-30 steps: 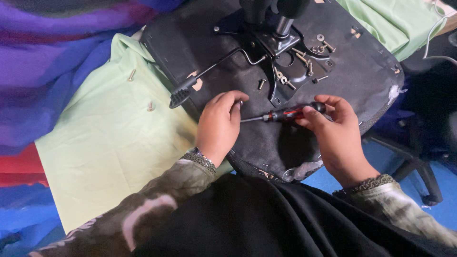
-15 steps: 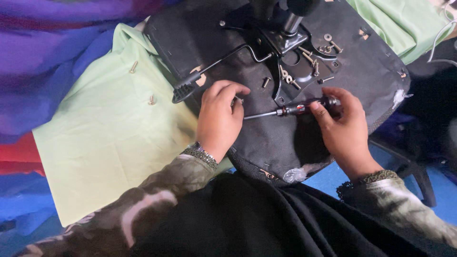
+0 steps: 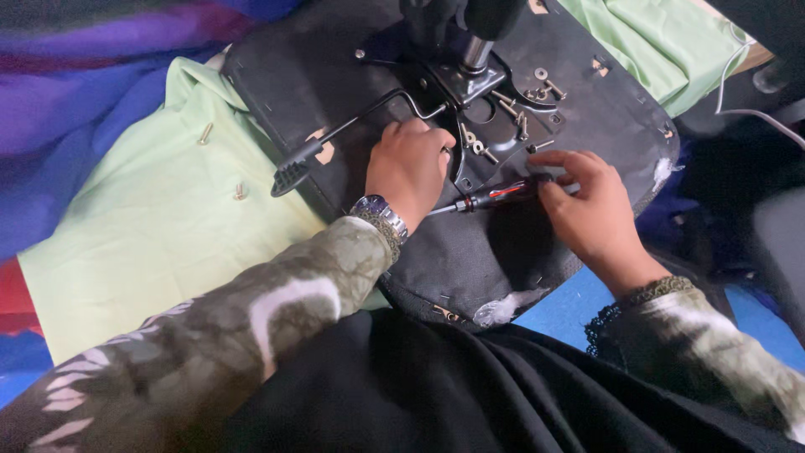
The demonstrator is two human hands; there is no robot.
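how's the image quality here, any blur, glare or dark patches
Head view: light is soft and even, with no hard shadows; the black chair seat underside swallows detail, and the dark cloth in the lap is nearly featureless; small glints show on the loose screws and the wristwatch; the left hand, right hand and screwdriver are fairly sharp; the sleeves nearest the camera look slightly soft.

seat base (image 3: 335, 67) lies on cloth (image 3: 151, 226) | I see my screwdriver (image 3: 490, 195) between both hands, on it | lever (image 3: 335, 138) left | loose bolts (image 3: 537, 84) behind
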